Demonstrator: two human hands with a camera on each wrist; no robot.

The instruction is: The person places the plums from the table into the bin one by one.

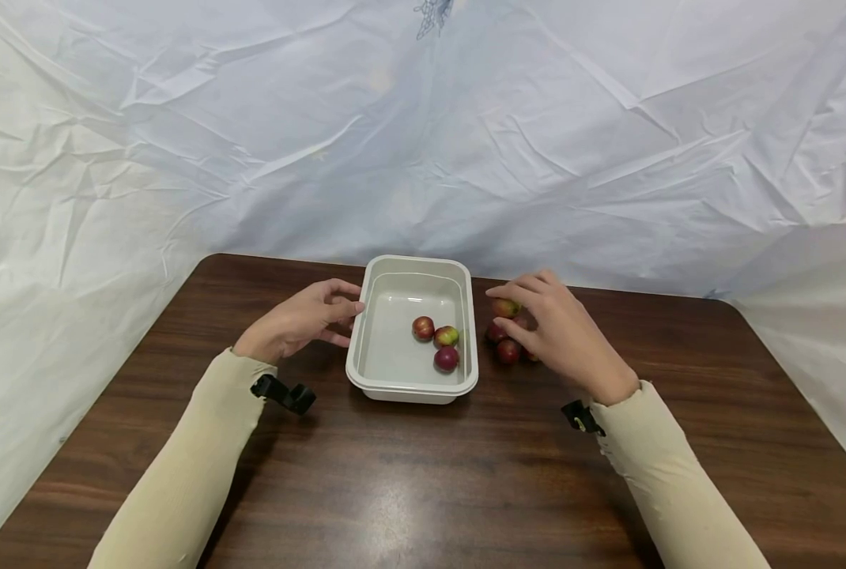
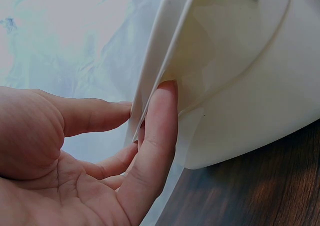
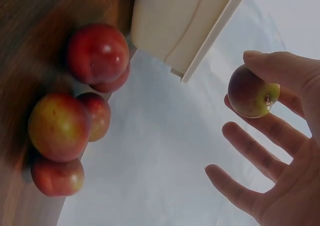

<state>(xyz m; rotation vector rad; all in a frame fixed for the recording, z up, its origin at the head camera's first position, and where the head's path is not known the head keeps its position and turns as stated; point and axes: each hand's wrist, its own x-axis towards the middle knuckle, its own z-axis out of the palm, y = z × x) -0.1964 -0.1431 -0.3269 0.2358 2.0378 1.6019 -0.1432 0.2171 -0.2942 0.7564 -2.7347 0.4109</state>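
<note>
My left hand (image 1: 304, 320) is at the left side of a white plastic container (image 1: 387, 348). In the left wrist view its thumb (image 2: 95, 117) and index finger (image 2: 159, 131) pinch the container's rim from both sides. Inside the container lie a red plum (image 1: 423, 328), a yellow-green and red plum (image 1: 447, 337) and a dark purple plum (image 1: 446, 359). To the container's right, my right hand (image 1: 561, 328) holds a dark red and green plum (image 3: 250, 91) between thumb and forefinger, its other fingers spread. This plum is raised above a group of several plums (image 3: 98, 53) on the table.
The dark wooden table (image 1: 394, 474) has rounded far corners. A wrinkled white sheet (image 1: 423, 158) hangs behind it and along both sides. Black straps with small mounts (image 1: 284, 393) sit on both wrists over pale sleeves.
</note>
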